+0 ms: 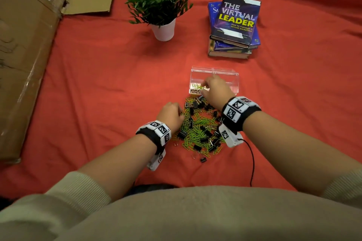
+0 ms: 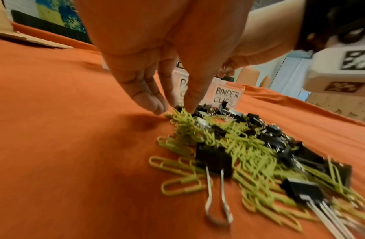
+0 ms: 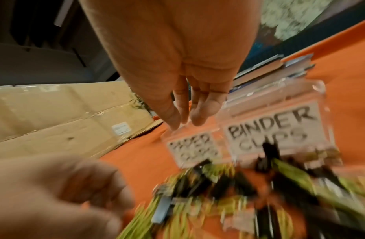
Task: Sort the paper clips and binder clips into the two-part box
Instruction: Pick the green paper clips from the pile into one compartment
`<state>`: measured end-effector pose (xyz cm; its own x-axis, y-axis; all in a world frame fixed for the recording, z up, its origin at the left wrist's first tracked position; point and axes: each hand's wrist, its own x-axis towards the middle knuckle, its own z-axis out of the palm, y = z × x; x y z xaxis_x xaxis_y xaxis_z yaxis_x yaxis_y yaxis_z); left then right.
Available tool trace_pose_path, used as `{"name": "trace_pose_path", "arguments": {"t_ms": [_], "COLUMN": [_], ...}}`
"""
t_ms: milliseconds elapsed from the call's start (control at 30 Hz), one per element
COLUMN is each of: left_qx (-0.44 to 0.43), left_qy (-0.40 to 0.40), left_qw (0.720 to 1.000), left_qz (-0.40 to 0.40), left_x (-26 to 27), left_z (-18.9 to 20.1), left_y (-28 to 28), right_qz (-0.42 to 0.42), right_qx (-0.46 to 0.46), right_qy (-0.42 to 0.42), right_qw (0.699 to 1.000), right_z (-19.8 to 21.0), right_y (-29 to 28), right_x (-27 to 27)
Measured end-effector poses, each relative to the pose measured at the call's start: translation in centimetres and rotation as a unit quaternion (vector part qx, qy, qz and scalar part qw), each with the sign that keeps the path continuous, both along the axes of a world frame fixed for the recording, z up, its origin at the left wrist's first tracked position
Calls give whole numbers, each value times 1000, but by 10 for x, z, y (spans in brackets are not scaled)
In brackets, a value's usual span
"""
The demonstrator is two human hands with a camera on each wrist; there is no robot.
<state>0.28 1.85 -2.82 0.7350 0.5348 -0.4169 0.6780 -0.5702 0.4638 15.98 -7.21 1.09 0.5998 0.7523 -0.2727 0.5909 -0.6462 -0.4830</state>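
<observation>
Head view: the right hand point(image 1: 214, 90) hovers over the two-part box point(image 1: 234, 76) at centre frame, the clip pile point(image 1: 199, 129) just below. Left wrist view: left hand point(image 2: 157, 77), fingers straight, pokes tangled paper clips point(image 2: 249, 153), so it could drag binder clips point(image 2: 214, 158) along. Right wrist view's blurry: fingers look relaxed, grasp unclear.

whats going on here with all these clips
A person is sorting a mixed pile of green paper clips and black binder clips on a red cloth into a clear two-part box. The right hand reaches over the compartment labelled for paper clips, where a few green ones already lie. The left hand picks at the pile's left edge. Most clips remain unsorted.
</observation>
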Motion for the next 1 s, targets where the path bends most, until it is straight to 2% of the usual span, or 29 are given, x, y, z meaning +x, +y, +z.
{"name": "trace_pose_path", "arguments": {"t_ms": [67, 133, 200, 367, 533, 733, 900, 1000], "left_qx": [0, 7, 15, 12, 13, -53, -85, -90], "left_qy": [21, 30, 31, 17, 8, 8, -7, -16], "left_qw": [1000, 1000, 999, 1000, 1000, 998, 994, 993], "left_qz": [5, 3, -5, -20, -23, 32, 68, 71], "left_x": [-4, -4, -2, 5, 6, 3, -2, -2], "left_z": [-4, -7, -8, -8, -7, -10, -10, -7], "left_y": [-4, -8, -12, -17, -16, -10, -5, -3], "right_qz": [56, 104, 123, 102, 102, -4, -54, -107], "right_qx": [-35, -107, -149, -134, -92, -88, -21, 35], "right_qy": [26, 43, 22, -37, -28, 103, 202, 222], "right_qw": [997, 988, 981, 985, 990, 991, 978, 969], "right_z": [-7, -17, -25, -40, -47, -39, -12, 9], "right_y": [-13, -25, -37, -49, -53, -52, -43, -28], "right_x": [-19, -35, -46, -66, -68, -53, -31, -10]}}
